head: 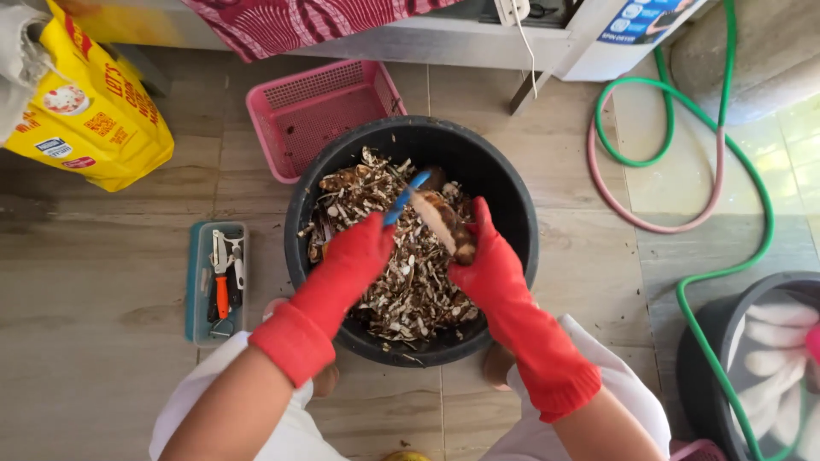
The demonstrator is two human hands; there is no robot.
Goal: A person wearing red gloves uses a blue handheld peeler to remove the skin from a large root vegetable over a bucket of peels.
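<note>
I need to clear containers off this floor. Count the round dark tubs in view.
2. One black tub sits between the person's knees, full of brown peelings, under the red-gloved left hand and right hand. A second tub is cut off at the lower right edge; others may be out of view.

Sunlit grey-brown tiled floor (102, 358), with a white cabinet (444, 43) along its far edge.

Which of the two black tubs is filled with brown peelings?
The black tub in the centre, under both red-gloved hands, holds the brown peelings. The other tub, at the right edge beside the green hose, holds pale peeled pieces instead.
</note>
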